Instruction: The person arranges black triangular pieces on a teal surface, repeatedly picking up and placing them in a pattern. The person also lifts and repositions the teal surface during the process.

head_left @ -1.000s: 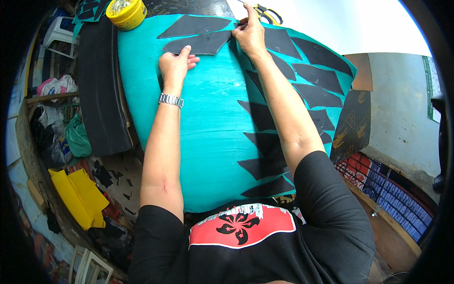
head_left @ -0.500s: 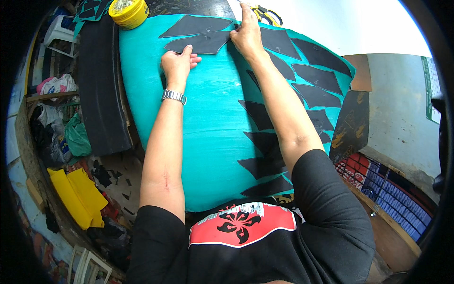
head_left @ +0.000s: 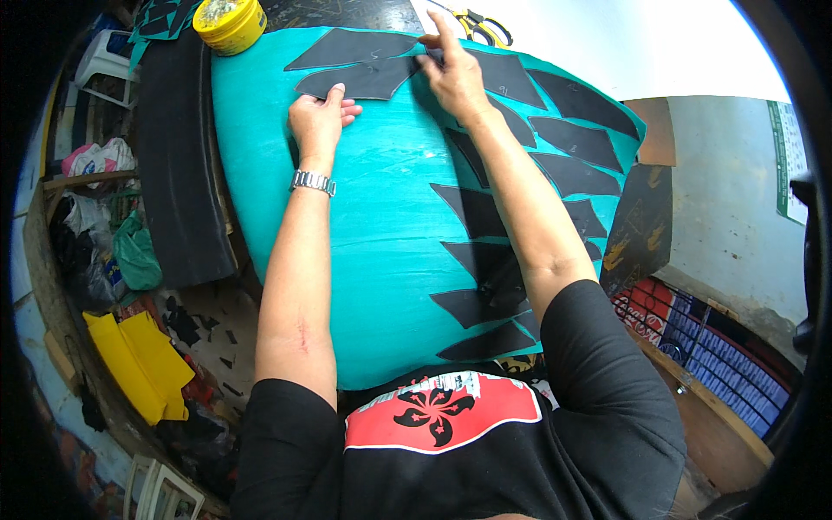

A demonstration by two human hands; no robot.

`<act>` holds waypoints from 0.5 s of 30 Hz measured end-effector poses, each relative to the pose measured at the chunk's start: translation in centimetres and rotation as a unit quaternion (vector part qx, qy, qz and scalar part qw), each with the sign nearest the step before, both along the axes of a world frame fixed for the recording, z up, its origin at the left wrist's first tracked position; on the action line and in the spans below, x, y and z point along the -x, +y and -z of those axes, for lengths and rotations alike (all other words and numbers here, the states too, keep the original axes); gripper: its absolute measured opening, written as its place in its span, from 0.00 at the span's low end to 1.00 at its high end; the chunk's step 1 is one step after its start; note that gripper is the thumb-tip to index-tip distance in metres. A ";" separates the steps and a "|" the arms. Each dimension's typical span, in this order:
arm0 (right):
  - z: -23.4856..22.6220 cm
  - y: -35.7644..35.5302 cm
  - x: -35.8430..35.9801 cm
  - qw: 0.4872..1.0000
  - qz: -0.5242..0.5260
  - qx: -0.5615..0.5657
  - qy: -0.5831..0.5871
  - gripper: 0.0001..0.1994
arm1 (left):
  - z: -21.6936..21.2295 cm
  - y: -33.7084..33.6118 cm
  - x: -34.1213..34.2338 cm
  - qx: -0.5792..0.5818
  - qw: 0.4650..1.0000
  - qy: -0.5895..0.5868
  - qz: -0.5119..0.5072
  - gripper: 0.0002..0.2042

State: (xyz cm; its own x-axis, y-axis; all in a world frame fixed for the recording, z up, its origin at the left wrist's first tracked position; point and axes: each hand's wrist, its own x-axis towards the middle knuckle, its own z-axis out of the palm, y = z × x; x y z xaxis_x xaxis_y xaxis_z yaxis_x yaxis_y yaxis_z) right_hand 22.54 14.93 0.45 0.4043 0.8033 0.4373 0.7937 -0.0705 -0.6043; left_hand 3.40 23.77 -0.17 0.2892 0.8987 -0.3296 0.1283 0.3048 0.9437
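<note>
Teal sheet [head_left: 381,195], far edge: right hand [head_left: 456,82] has spread its fingers (blurred). Left hand [head_left: 315,122]: thumb still on black piece [head_left: 368,79], grip unclear; placement apparently undisturbed.

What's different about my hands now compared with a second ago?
Your right hand has tipped a little to the left, its fingers more spread. Your left hand stayed put, thumb at the lower edge of a black piece. The teal sheet and yellow tub look unmoved.
</note>
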 end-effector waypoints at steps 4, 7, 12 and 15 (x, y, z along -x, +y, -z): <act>1.3 -1.1 3.8 0.968 -0.105 0.192 -0.120 0.33 | 0.1 0.3 0.0 0.014 1.000 0.002 0.006 0.12; 2.3 -1.5 4.5 0.960 -0.096 0.192 -0.182 0.35 | -0.4 0.3 0.2 0.013 1.000 0.023 0.017 0.13; 2.6 -1.3 5.0 0.952 -0.070 0.221 -0.200 0.38 | -2.3 1.1 1.1 -0.210 0.948 0.224 0.079 0.18; 2.1 -1.3 5.5 0.946 -0.062 0.251 -0.194 0.38 | -2.8 2.7 2.5 -0.285 0.876 0.380 0.084 0.18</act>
State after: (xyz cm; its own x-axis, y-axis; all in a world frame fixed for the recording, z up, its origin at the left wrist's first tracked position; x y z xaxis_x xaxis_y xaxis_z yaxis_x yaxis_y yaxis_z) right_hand 17.00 13.61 -1.67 0.1809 0.9798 0.0854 0.9699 -0.1633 -0.1806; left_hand 0.94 26.51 2.60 0.3240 0.9460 0.0045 0.7839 -0.2711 0.5586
